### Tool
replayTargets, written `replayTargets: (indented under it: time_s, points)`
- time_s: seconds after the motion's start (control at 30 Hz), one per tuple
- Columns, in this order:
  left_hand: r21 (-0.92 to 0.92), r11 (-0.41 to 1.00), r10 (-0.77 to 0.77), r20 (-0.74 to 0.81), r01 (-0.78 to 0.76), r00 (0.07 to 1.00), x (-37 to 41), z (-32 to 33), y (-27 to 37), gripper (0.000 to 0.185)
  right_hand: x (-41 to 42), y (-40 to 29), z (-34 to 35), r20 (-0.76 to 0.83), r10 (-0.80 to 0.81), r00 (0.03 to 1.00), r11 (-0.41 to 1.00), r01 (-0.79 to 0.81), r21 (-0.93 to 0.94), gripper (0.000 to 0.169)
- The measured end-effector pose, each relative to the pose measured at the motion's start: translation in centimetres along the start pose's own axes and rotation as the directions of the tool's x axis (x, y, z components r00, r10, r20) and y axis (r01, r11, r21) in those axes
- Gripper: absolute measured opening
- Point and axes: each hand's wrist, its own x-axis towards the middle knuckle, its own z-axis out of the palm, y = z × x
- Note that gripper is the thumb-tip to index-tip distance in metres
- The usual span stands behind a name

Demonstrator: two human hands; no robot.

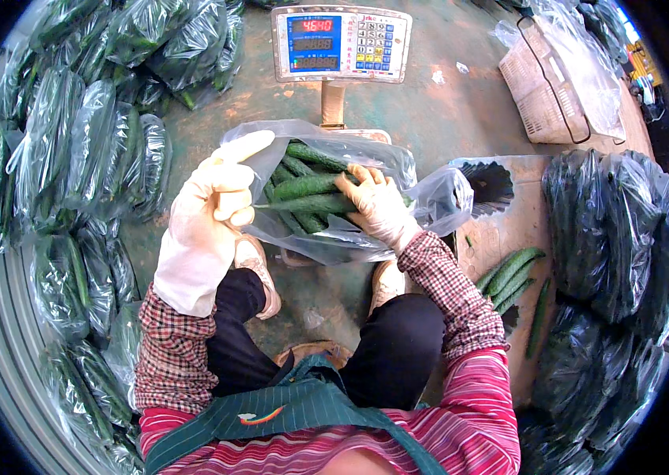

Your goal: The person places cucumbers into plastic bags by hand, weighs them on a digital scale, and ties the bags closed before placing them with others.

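Note:
An open clear plastic bag (346,246) with several green cucumbers (306,187) lies on the platform of a digital scale, whose display head (341,44) is lit with red digits. My right hand (377,205), in a pale glove, rests on the cucumbers inside the bag, fingertips on them; whether it grips one is unclear. At the bag's left edge is my left hand (224,184), also gloved, its index finger extended and the other fingers curled against the plastic film.
Bagged cucumbers (49,148) are heaped along the left. More filled bags (607,231) stack at the right, beside loose cucumbers (509,276) on cardboard (489,237). A plastic basket (548,89) holding clear bags stands at the upper right.

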Motion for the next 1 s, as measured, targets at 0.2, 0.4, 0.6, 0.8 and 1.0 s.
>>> replayTargets:
  time_s: [0.2, 0.4, 0.6, 0.8, 1.0]
  points:
    - [0.199, 0.974, 0.133, -0.127, -0.106, 0.983, -0.4, 0.8, -0.4, 0.042, 1.9, -0.7, -0.6, 0.189, 0.314, 0.93, 0.949, -0.311, -0.049, 0.096]
    - [0.255, 0.955, 0.169, -0.061, -0.148, 0.984, 0.4, -0.3, -1.8, 0.031, 1.8, 3.2, 0.1, 0.115, 0.387, 0.915, 0.844, -0.401, 0.357, 0.062]
    - [0.239, 0.958, 0.174, -0.037, -0.161, 0.984, 1.2, 0.3, -2.6, 0.031, -0.4, 4.6, -0.2, 0.159, 0.547, 0.822, 0.698, -0.553, 0.454, 0.048]
    - [0.374, 0.919, 0.204, -0.175, -0.127, 0.963, 0.7, -0.3, -2.7, 0.035, -13.7, 3.2, -10.7, 0.071, 0.47, 0.88, 0.028, -0.095, 0.995, 0.048]
    - [0.454, 0.887, 0.187, -0.177, -0.089, 0.966, 1.2, -0.4, -3.5, 0.038, -28.0, 8.7, -5.3, 0.108, 0.934, 0.34, -0.028, -0.232, 0.972, 0.059]
